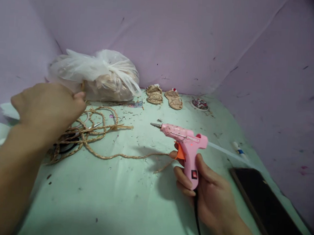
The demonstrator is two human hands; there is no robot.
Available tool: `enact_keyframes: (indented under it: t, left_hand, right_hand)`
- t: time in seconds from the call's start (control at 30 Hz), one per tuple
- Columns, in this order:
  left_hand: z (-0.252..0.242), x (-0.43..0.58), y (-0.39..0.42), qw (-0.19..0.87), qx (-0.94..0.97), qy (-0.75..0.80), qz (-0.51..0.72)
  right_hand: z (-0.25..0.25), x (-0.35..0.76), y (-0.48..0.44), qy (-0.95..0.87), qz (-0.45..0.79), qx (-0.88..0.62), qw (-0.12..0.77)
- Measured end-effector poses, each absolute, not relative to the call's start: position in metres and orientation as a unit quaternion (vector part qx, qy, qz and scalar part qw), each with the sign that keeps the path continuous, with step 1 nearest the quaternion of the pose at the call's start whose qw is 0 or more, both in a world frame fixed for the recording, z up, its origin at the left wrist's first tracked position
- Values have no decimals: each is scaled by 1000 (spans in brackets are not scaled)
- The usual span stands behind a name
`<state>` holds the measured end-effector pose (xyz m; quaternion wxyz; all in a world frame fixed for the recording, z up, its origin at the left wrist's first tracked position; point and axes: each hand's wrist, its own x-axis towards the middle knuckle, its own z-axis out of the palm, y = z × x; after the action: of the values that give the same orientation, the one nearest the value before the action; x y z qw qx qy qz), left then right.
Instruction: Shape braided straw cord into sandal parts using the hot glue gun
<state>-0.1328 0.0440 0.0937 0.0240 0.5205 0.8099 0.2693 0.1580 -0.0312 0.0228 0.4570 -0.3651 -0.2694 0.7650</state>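
My right hand (208, 191) grips a pink hot glue gun (192, 148) by its handle, fingers by the orange trigger. The nozzle points left, and a clear glue stick (226, 152) sticks out behind. A tangle of tan braided cord (97, 137) lies on the table. One strand runs right, passing behind the fingers of my right hand, its tip curling back. Raised over the tangle's left side, my left hand (51, 104) is closed, slightly blurred. A short tan bit like the cord shows at its fingertips; the palm side is hidden.
A tied white plastic bag (101, 75) stands at the back left. Two small woven slippers (155, 94) and a dish of small pieces (199, 104) are along the back. A dark phone (268, 209) and a capped marker (238, 149) lie right. Black scissor handles (68, 145) show under the cord.
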Motion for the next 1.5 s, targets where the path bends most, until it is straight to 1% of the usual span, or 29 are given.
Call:
enact_keyframes:
  t: [0.03, 0.07, 0.13, 0.17, 0.23, 0.27, 0.33, 0.43, 0.63, 0.73, 0.83, 0.9, 1.1, 1.2, 1.27, 1.33, 1.37, 1.43, 1.5]
  left_hand:
    - [91, -124, 41, -51, 529, 820, 215]
    - [88, -112, 37, -103, 550, 813, 161]
    - [79, -86, 27, -102, 624, 766, 117]
    - [74, -72, 21, -68, 661, 739, 111]
    - [61, -46, 7, 71, 752, 651, 73]
    - [54, -35, 0, 119, 776, 616, 62]
    - [41, -18, -13, 155, 795, 585, 43]
    - [23, -5, -24, 144, 805, 575, 41]
    - [6, -3, -20, 29, 849, 521, 87]
    - [4, -5, -15, 20, 862, 496, 101]
    - [5, -7, -11, 34, 851, 508, 131]
    - [5, -9, -9, 64, 830, 536, 141]
    - [4, -14, -1, 146, 793, 580, 115]
    - [3, -14, -1, 169, 785, 583, 128]
    - [2, -14, -1, 175, 783, 580, 139]
    - [1, -14, -2, 174, 785, 576, 148]
    - [0, -14, -3, 172, 787, 573, 152]
    - [-1, -15, -3, 170, 791, 567, 154]
    - [-2, -15, -3, 168, 794, 564, 155]
  right_hand:
    - [24, 160, -32, -285, 749, -380, 461]
    - [25, 163, -32, -301, 731, -395, 467]
    - [26, 172, -34, -329, 694, -427, 477]
    - [26, 177, -35, -339, 675, -443, 483]
    - [24, 187, -37, -354, 637, -473, 495]
    - [23, 192, -37, -360, 619, -487, 499]
    - [18, 200, -36, -367, 595, -511, 500]
    - [13, 206, -32, -351, 587, -534, 497]
    - [13, 203, -25, -322, 608, -529, 496]
    - [14, 200, -18, -306, 617, -530, 495]
    - [12, 197, -8, -250, 642, -549, 473]
    - [12, 195, 2, -228, 640, -569, 464]
    - [14, 193, 26, -263, 598, -604, 457]
    - [16, 201, 26, -310, 580, -617, 431]
    - [15, 205, 21, -374, 507, -657, 415]
    - [13, 205, 13, -475, 357, -686, 419]
    - [12, 203, 10, -538, 275, -677, 420]
    - [10, 196, 4, -672, 159, -606, 394]
    - [9, 186, 1, -777, 124, -526, 322]
